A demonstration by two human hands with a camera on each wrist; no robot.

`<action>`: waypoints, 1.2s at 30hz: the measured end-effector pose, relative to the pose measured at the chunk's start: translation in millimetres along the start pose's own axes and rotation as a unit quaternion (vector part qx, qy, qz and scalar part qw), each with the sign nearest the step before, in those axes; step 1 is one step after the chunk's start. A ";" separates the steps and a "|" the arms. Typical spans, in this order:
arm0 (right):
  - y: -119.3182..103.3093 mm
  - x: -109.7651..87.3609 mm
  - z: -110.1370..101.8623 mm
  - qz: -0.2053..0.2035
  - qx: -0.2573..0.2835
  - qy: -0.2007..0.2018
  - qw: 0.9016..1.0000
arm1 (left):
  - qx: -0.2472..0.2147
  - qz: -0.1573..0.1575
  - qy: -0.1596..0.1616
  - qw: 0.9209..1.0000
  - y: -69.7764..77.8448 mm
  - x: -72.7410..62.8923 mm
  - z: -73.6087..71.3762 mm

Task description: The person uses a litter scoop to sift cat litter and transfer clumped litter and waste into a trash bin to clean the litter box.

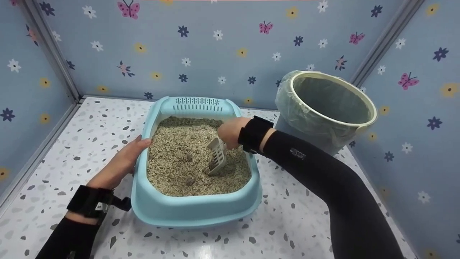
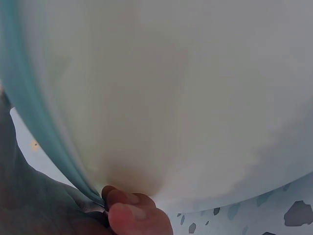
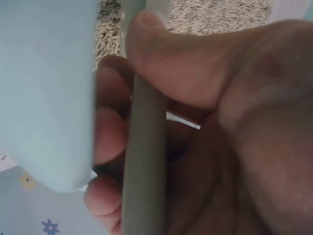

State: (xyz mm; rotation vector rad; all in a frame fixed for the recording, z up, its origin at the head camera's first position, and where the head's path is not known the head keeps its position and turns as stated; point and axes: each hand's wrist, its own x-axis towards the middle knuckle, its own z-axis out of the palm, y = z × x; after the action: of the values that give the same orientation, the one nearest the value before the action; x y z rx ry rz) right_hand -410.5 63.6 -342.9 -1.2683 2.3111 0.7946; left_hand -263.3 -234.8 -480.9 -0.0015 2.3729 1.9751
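A light blue litter box filled with grainy beige litter stands in the middle of the head view. My left hand grips its left rim, thumb on top; in the left wrist view the fingers curl beneath the rim against the outer wall. Over the box's right side, my right hand holds a slotted litter scoop, its blade tilted and its lower edge at the litter. Fingers and thumb wrap the scoop's handle in the right wrist view. Darker clumps lie on the litter.
A bin with a pale rim and a translucent liner stands behind right of the box, beyond the right forearm. Flower-patterned walls enclose the speckled white tabletop at the back and both sides.
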 end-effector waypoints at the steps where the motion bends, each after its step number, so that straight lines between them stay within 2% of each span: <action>1: -1.2 0.8 -0.4 -0.001 0.001 -0.010 1.000 | 0.000 0.000 -0.001 1.000 -0.3 -0.1 0.0; 7: -2.4 3.5 -6.3 0.000 0.021 -0.053 0.998 | -0.011 0.009 -0.005 1.000 -0.4 -1.1 -0.2; 14: -2.9 14.9 -10.4 -0.007 0.027 -0.070 0.997 | -0.005 0.003 -0.002 1.000 -1.4 -2.6 -3.6; 19: -14.0 37.9 -0.4 -0.059 0.068 -0.065 0.994 | -0.003 0.001 0.000 1.000 -1.3 -2.6 -2.2; 22: -23.4 50.1 5.2 -0.093 0.073 -0.068 0.991 | -0.004 0.001 -0.002 1.000 0.1 -1.7 0.8; 30: -35.5 73.0 13.1 -0.129 0.109 -0.067 0.983 | 0.000 0.001 0.003 1.000 3.0 0.4 3.1; 33: -35.6 79.6 17.2 -0.154 0.145 -0.057 0.976 | -0.007 0.003 0.001 1.000 2.3 -0.5 1.8; 36: -36.4 84.4 21.9 -0.173 0.200 -0.037 0.964 | -0.015 0.003 -0.001 1.000 0.5 -2.4 -0.1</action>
State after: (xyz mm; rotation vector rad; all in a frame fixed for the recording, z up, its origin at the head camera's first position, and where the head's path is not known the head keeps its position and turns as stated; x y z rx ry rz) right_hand -421.7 8.3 -418.7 -1.3670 1.9766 0.2359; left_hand -261.0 -234.9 -480.3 0.0067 2.3447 2.0116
